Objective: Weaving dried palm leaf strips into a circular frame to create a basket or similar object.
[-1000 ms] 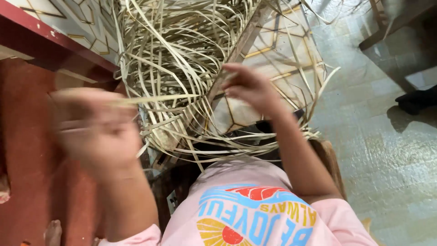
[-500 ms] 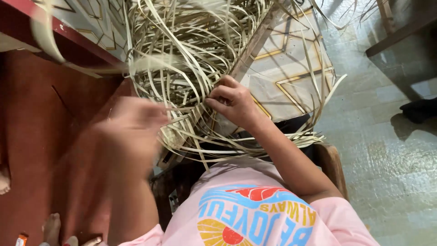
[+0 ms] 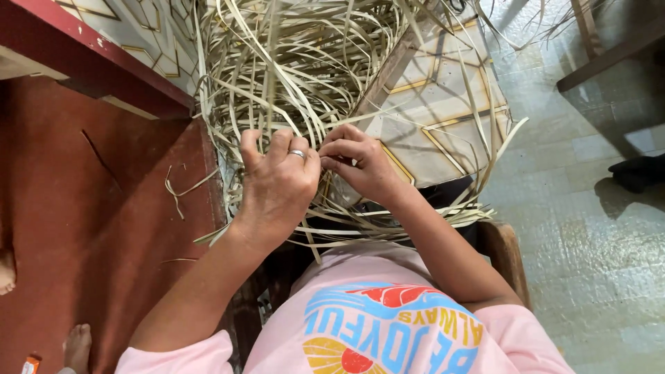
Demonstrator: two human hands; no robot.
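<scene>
Nearest the camera a pink shirt [image 3: 388, 325] with a coloured print is seen, both forearms reaching forward from it. The left hand [image 3: 277, 183], a ring [image 3: 297, 154] on one finger, is laid knuckles-up over the strips [image 3: 291, 76], fingers curled down into them; whether a strip is actually clamped underneath cannot be told. The right hand [image 3: 360, 163] is set touching it, thumb and fingertips pressed together on a strip at the near edge of the bundle.

Judgement: the pinch is best kept close to the crossing point, with the left hand pressing neighbouring strips flat so the worked one is not kinked or split.

The strips are pale straw-coloured, flat, narrow, long and springy, looping in a loose tangle; they look dry and fibrous. The bundle rests across the lap and against a patterned panel [image 3: 443, 118] with gold lines. A stray strip [image 3: 181, 188] lies on the red floor [image 3: 83, 228] at left; glossy greenish tiles [image 3: 596, 242] are seen at right.
</scene>
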